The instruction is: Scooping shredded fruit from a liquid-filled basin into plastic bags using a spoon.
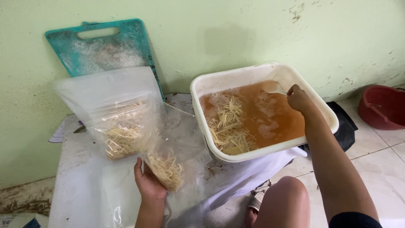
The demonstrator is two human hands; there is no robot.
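Teal cutting board (105, 46) behind bags; red basin (382, 107) right

Glossy clear plastic bag (168, 143) (crinkled), smooth white plastic tub (236, 78), scuffed matt teal plastic cutting board (101, 48), glossy tiled floor (379, 156).

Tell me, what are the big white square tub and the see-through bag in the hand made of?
The big white square tub looks like smooth, slightly glossy plastic: its thick rolled rim catches the light. The see-through bag held by the left hand seems to be thin, soft plastic film, since it crinkles and shows the pale strips inside.
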